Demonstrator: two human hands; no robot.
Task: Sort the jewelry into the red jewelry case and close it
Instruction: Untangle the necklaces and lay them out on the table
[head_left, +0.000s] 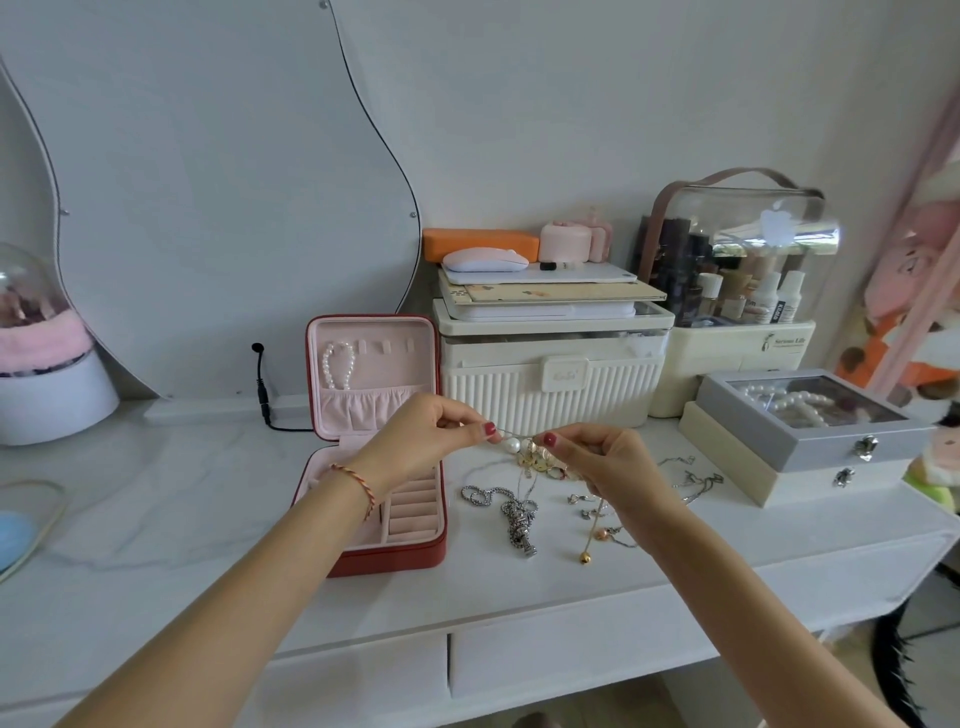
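**Pearl pendant chain held taut between both hands above the dressing table**

We see the left hand and the right hand raised just above the white dressing table, each pinching one end of a thin chain between thumb and forefinger, the other fingers curled in. A single pearl pendant hangs from the chain between the two hands. The left wrist wears a red braided cord.

The red jewelry case stands open to the left of the hands, its lid upright. A pearl bracelet hangs inside the lid above a gathered pink pocket; the base shows pink ring rolls and small compartments, partly hidden by the left forearm.

On the tabletop to the right of the case lie the loose pieces: a heavy silver chain necklace, a cluster of gold rings just under the hands, a slim chain with a gold ball end, and fine silver chains nearer the grey glass-lidded box, which holds pearls.
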